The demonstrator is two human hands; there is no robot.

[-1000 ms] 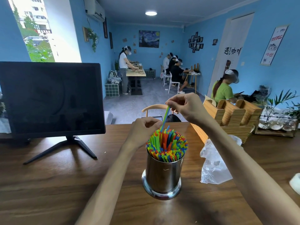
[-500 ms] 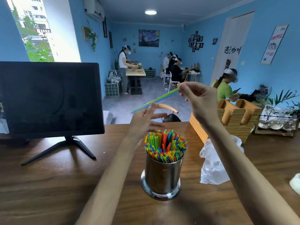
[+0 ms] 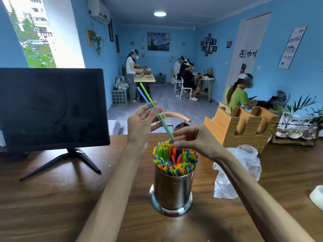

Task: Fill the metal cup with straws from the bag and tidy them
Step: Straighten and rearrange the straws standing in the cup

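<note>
The right hand (image 3: pixel 194 139) pinches the lower ends of two straws, one green (image 3: pixel 152 103) and one blue (image 3: pixel 145 97), between thumb and fingertips just above the cup's far rim. From that pinch both straws slant up and to the left, side by side, the green one reaching slightly higher. The left hand (image 3: pixel 139 126) is raised beside them, palm toward the camera, its fingers loosely curved round the middle of the pair; the straws pass between its thumb and forefinger, and the free upper ends stick out well above it.

Directly under the right hand stands the cup (image 3: pixel 173 191), upright on the table (image 3: pixel 52 198), packed with coloured straws (image 3: pixel 174 159) whose tips show above the rim; a gap opens among them near the centre.

To the right of the cup, behind the right forearm, lies the crumpled clear bag (image 3: pixel 244 165). Behind it sits a wooden holder (image 3: pixel 244 126). A dark monitor (image 3: pixel 50 107) stands at the table's left.
</note>
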